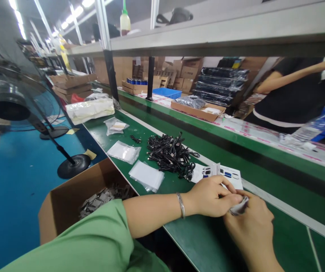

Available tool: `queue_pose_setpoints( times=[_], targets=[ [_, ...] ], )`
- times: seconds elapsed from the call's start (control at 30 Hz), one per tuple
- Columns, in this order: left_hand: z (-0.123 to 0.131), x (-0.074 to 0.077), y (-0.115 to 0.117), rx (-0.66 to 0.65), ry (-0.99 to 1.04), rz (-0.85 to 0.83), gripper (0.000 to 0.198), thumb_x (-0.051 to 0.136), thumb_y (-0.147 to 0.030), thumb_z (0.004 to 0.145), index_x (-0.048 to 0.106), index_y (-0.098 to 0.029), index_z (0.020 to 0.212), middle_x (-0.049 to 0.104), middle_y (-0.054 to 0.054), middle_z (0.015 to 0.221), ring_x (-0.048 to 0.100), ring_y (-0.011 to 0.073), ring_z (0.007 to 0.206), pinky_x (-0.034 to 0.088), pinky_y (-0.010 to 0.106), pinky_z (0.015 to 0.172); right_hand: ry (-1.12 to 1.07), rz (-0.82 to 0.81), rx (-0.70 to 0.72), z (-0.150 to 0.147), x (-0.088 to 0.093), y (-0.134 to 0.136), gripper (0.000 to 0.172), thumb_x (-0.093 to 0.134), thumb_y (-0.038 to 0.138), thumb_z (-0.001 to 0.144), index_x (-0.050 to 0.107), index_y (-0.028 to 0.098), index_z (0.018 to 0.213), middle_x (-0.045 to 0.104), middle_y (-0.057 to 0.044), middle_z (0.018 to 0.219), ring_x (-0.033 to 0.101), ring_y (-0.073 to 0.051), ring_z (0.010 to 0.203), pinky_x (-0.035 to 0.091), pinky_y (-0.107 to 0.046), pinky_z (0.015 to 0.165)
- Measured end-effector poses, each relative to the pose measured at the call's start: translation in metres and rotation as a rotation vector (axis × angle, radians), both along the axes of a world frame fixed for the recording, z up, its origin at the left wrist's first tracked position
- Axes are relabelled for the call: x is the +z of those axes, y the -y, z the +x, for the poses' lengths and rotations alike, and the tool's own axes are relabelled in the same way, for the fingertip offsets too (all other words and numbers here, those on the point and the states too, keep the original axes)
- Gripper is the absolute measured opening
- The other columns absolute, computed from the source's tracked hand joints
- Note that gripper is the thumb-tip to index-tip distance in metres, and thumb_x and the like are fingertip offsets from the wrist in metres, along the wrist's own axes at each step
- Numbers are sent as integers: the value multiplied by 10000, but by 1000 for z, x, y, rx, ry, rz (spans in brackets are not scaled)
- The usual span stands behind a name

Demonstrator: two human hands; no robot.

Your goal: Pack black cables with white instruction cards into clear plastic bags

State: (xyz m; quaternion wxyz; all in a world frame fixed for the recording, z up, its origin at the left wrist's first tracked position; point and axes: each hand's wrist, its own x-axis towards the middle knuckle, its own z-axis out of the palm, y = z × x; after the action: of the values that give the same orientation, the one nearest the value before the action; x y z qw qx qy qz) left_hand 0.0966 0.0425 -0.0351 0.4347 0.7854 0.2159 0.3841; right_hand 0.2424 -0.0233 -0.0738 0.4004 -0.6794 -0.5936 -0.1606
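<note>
The left hand (209,197) is pressing thumb and bent fingers onto a packet (239,207); the right hand (251,221) is curling its fingers around it. Both are holding it over the tabletop (192,238), near the printed cards (232,176).

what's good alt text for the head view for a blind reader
A person's left hand and right hand hold a small, mostly hidden pale item over a green workbench, near tangled black cables and plastic bags.
</note>
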Motion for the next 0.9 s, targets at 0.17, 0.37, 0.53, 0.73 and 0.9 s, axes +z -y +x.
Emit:
queue_pose_setpoints(
  times=[0.17,0.37,0.53,0.73,0.9],
  targets=[
    [0,2,-5,-31,35,-57,253,779,-260,918,766,-178,679,789,59,1059,750,202,1049,587,301,1031,24,-8,-7,3,-2,0,261,582,407,783,577,251,993,732,-127,933,714,-376,901,507,-565,863],
    [-4,5,-9,-55,-258,-101,256,731,-289,921,773,-157,706,714,-10,693,681,160,803,514,227,756,26,0,59,3,-7,2,322,589,368,779,595,251,1078,748,-116,992,719,-360,935,494,-560,917],
    [-4,4,-13,17,-95,-367,174,772,-267,826,761,-147,700,689,-22,667,649,146,754,473,227,709,-53,-82,51,9,-4,1,492,654,501,779,620,238,1194,746,-163,1096,704,-416,1049,460,-635,996],
    [3,-6,-13,70,-17,-459,177,850,-181,650,674,-171,655,705,-17,737,635,154,754,535,263,752,-319,-287,15,19,6,1,358,682,537,641,687,315,922,755,-81,832,709,-357,768,563,-497,725],
    [3,-2,-21,175,79,-395,184,855,-265,752,714,-179,833,743,5,845,681,155,809,594,277,832,-424,-445,-80,24,16,2,411,695,713,645,678,353,842,661,-1,567,602,-272,466,463,-403,489]
  ],
)
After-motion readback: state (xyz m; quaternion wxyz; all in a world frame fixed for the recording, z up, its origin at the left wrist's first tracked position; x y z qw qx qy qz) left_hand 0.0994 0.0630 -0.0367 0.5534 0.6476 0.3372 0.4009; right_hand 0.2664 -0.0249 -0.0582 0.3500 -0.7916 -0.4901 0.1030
